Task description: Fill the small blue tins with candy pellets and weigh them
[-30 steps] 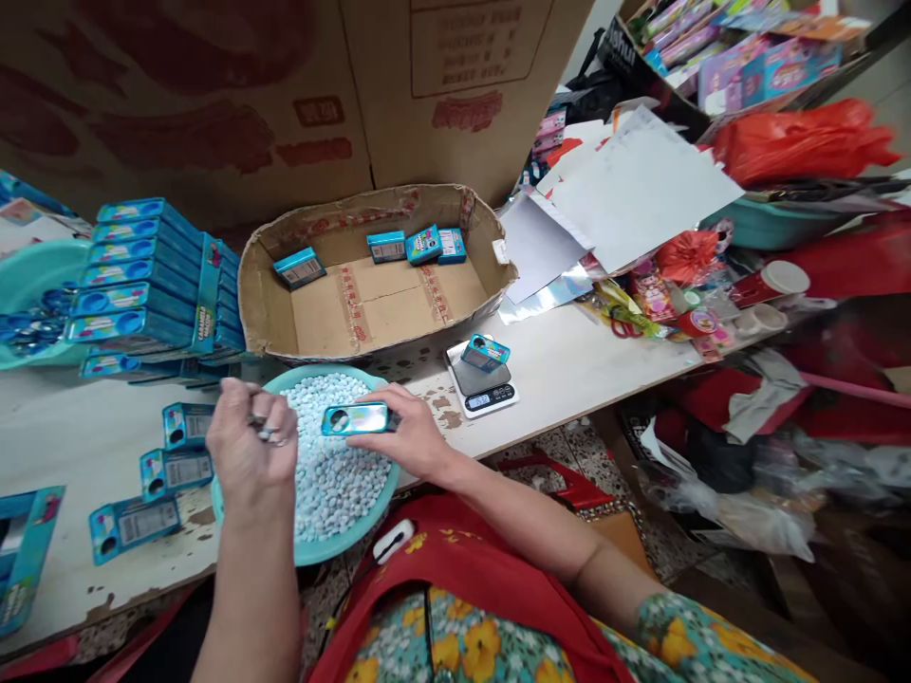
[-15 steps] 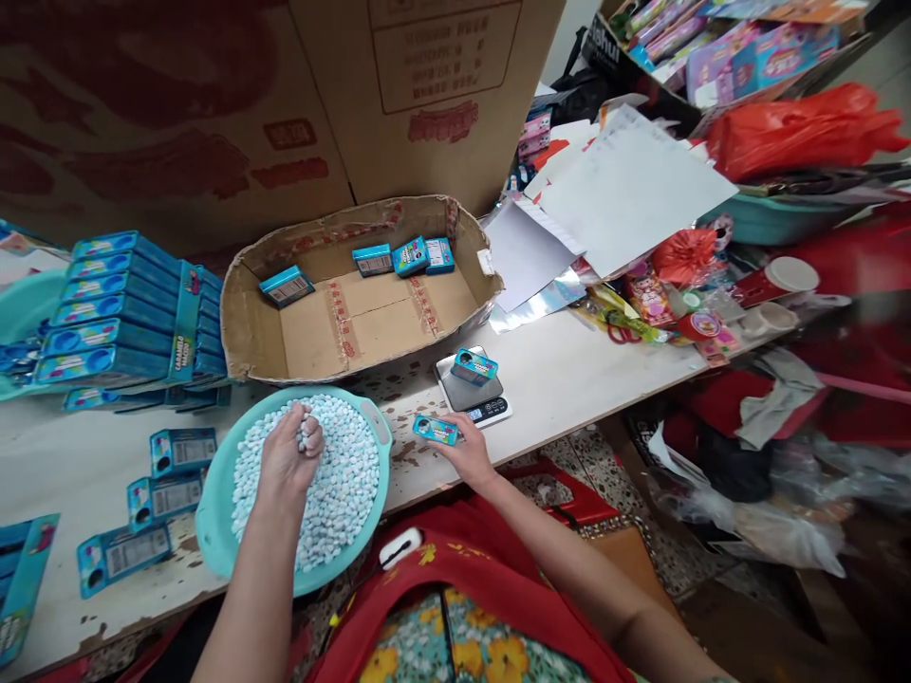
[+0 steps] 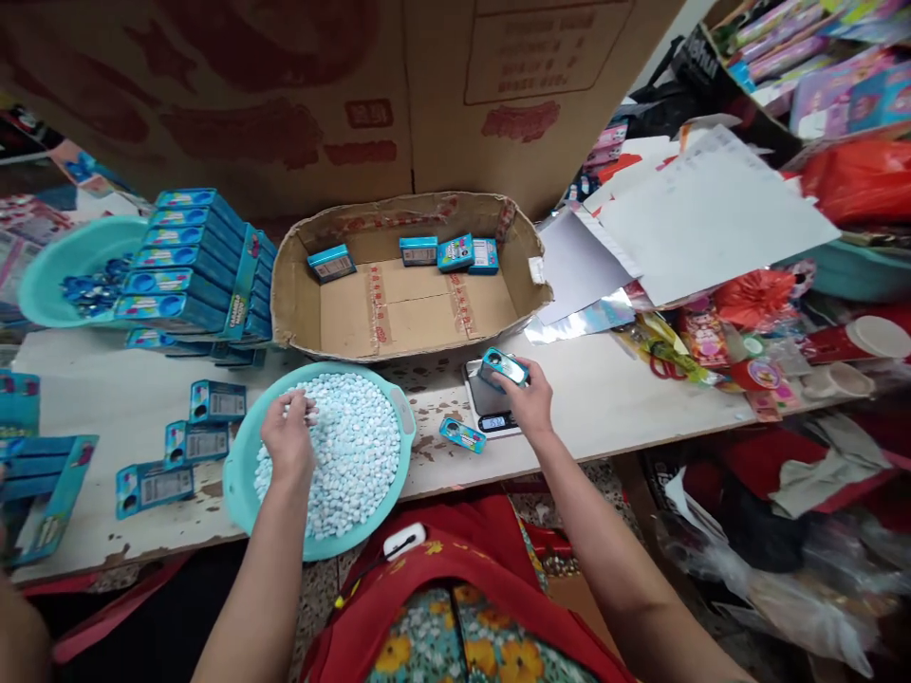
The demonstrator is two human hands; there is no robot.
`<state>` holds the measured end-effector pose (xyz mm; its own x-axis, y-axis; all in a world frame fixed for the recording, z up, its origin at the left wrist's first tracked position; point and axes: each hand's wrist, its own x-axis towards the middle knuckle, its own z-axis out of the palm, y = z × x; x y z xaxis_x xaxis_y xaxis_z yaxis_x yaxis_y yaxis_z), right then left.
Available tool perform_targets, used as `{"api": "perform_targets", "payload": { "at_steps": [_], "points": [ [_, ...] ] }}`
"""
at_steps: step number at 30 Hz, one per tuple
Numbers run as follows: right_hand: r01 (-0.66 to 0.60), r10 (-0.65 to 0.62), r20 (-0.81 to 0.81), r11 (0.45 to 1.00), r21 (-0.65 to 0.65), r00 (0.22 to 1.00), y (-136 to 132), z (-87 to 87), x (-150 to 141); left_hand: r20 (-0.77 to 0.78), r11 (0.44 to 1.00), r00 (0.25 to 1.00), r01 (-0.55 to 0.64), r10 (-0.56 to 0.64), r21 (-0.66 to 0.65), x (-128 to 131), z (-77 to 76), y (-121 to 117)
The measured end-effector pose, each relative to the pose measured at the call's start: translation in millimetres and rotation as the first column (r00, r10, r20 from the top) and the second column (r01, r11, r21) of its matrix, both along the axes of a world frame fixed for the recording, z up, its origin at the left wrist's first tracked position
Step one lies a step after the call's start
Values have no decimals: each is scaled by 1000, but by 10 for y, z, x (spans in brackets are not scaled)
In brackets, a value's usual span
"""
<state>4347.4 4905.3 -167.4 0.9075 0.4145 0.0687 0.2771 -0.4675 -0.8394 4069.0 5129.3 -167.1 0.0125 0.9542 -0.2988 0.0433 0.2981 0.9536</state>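
Since a moment ago the right hand (image 3: 525,394) has left 1 blue box (image 3: 462,435) on the table (image 3: 598,389), just to its near left, and taken the other box (image 3: 504,366) at the scale (image 3: 491,422). Nearer me, the left hand (image 3: 288,438) bends its fingers over pale sweets (image 3: 356,465) in the basin (image 3: 239,493); whether it holds any, I can't tell. Pinched by right thumb and fingers, the other box looks light, stiffish, slightly slick; I'd hold its edges gently, since thin walls may dent. Beyond both hands, 4 boxes (image 3: 455,253) lie in the carton tray (image 3: 417,323).
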Motion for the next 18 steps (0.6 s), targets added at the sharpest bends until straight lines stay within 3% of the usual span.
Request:
{"api": "perform_targets", "payload": {
  "at_steps": [2, 4, 6, 9, 12, 15, 18],
  "points": [
    [-90, 88, 35, 995, 48, 995, 146, 184, -194, 234, 966, 964, -70, 130, -249, -43, 75, 79],
    [-233, 226, 90, 970, 75, 970, 299, 391, -510, 426, 901, 889, 39, 166, -431, -59, 239, 115],
    [-394, 385, 120, 917, 64, 915, 465, 564, -861, 550, 872, 821, 151, 153, -467, -33, 464, 89],
    [-565, 559, 128, 825, 11, 819, 716, 691, -1297, 642, 921, 763, 194, 75, -339, 75, 798, -33],
    [-643, 640, 151, 765, -36, 753, 920, 695, -1562, 636, 986, 771, 113, -9, -123, 187, 977, -156],
    [-669, 667, 167, 741, -52, 726, 1046, 675, -1711, 574, 999, 818, 21, -34, 31, 221, 982, -210],
    [-674, 676, 152, 735, -71, 721, 1109, 669, -1806, 573, 998, 819, -31, -6, 54, 174, 907, -186]
  ]
}}
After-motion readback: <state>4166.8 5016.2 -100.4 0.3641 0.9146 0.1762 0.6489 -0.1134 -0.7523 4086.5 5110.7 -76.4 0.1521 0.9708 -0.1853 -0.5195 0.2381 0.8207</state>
